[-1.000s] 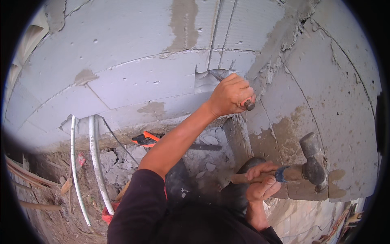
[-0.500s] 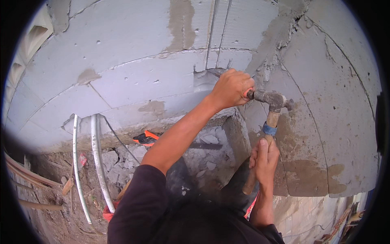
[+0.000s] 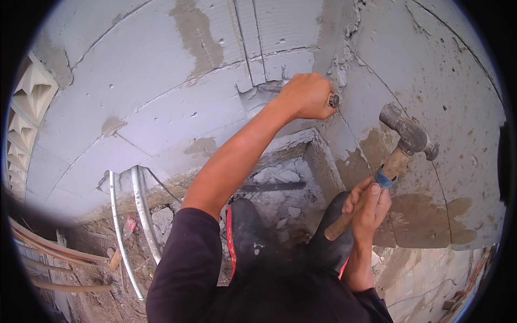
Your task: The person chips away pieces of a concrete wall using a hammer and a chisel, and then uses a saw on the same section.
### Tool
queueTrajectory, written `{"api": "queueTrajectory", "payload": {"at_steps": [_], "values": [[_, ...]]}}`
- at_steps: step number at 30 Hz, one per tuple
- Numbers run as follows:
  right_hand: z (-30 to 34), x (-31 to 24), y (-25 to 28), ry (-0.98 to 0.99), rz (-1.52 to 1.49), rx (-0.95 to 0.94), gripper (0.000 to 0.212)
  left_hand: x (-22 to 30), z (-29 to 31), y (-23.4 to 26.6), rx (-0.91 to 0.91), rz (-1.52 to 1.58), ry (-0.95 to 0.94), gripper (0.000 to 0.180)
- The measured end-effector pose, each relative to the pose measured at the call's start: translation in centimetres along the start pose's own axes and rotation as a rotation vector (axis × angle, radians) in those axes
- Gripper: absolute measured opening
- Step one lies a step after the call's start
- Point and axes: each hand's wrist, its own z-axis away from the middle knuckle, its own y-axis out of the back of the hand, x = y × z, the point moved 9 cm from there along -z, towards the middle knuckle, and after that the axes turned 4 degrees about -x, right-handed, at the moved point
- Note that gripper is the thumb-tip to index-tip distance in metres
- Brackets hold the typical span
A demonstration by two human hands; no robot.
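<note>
The left hand [image 3: 307, 97] is closed tight around a chisel [image 3: 334, 100], its tip against the grey block wall [image 3: 161, 102]. The right hand [image 3: 369, 207], at about 4 o'clock from it, grips a hammer [image 3: 401, 145] held back. This looks like chipping the wall; a good next hit must land square on the chisel end.

Open gap between hammer [image 3: 405, 134] and chisel [image 3: 334, 100]
</note>
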Motion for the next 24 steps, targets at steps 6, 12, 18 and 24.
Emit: {"api": "queueTrajectory", "payload": {"at_steps": [6,12,18,24], "values": [[-0.3,0.8,0.0,-0.014,-0.021,-0.014,0.035,-0.9,-0.3,-1.2,0.021,-0.048,0.013,0.026],[-1.4,1.6,-0.1,-0.078,-0.075,0.035,0.031,-1.6,-1.3,-0.8,0.032,-0.059,0.087,0.026],[-4.6,3.5,-3.0,-0.085,-0.205,0.027,0.031,-1.6,-1.4,0.7,0.115,0.014,0.123,0.025],[-4.1,1.9,-1.8,-0.142,-0.213,0.03,0.035,-1.8,-1.3,0.6,0.094,-0.026,0.134,0.025]]}}
